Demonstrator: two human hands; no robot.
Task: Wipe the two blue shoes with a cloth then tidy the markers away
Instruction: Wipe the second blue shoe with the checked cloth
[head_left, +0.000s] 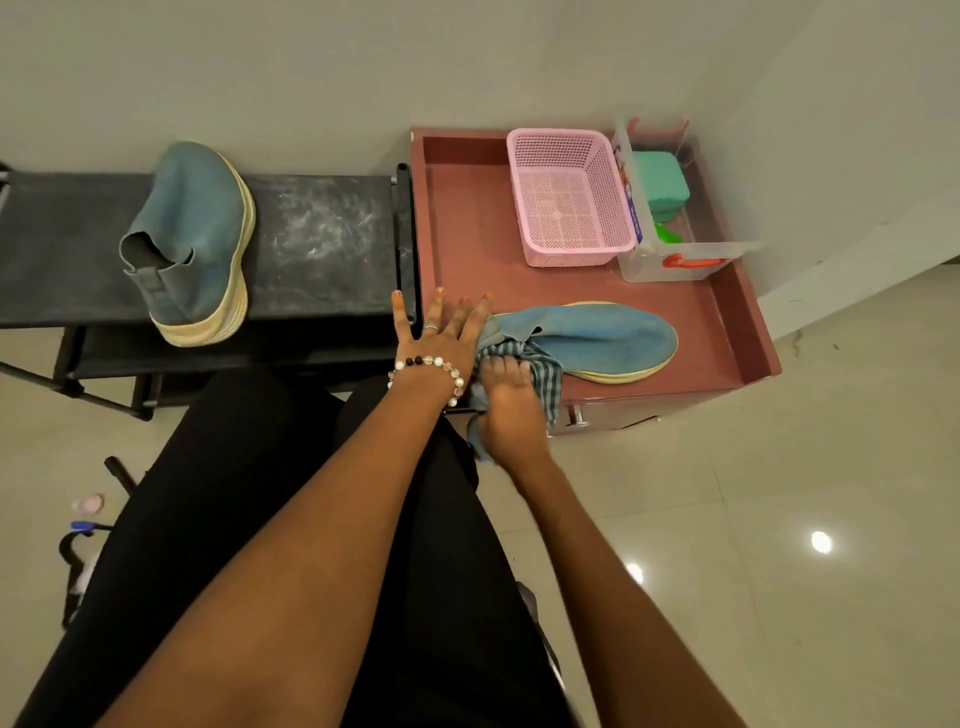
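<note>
Now right hand (506, 402) with checked cloth (540, 371) against blue shoe (602, 338)

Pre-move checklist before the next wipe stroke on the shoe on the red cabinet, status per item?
1. Cloth in hand: ok. The right hand grips the checked cloth, against the heel of the near shoe.
2. Shoe steadied: ok. The left hand lies flat, fingers straight, at the shoe's heel.
3. Shoe seated: ok. It lies on its side on the red cabinet top.
4. Second shoe in reach: cannot tell. It lies on the black rack, untouched.
5. Markers located: cannot tell; none plainly visible.
6. Pink basket free: ok, empty.
</note>
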